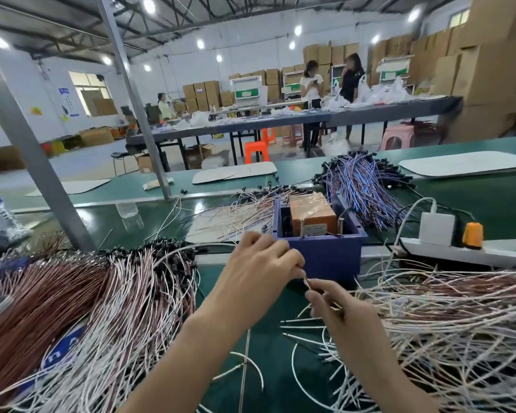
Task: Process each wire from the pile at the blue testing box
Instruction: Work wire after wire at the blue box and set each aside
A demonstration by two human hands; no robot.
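**Hundreds of wires waiting, one at the box**

Two hands met just in front of the blue plastic testing box (322, 254), which stood on the green table top (268, 362) a little beyond them. The left hand (259, 263) had its fingers curled together, thumb and fingertips pinching the upper end of a thin pale wire (306, 282). The right hand (337, 308) pinched the same wire slightly lower between thumb and forefinger, its other fingers folded in. The wire's tip was close to the box's front wall but not inside it. It touched neither of the two upright metal pins (302, 227) beside the orange film-wrapped block (312, 213) in the box.

Most of the work appeared to lie ahead. A loose tangle of white and pinkish wires (447, 323) sprawled to the right, under and beyond the right hand, and looked like the pile being drawn from. To the left lay a combed bundle of brown and white wires with black end caps (81, 296). Behind the box, more pale wires (239, 213) were scattered over a white card (198, 234), and a sheaf of blue and purple wires (361, 186) lay further back. Which of these had been through the box could not be told. The wire in hand seemed to be at the start of its test, not yet presented to the pins.
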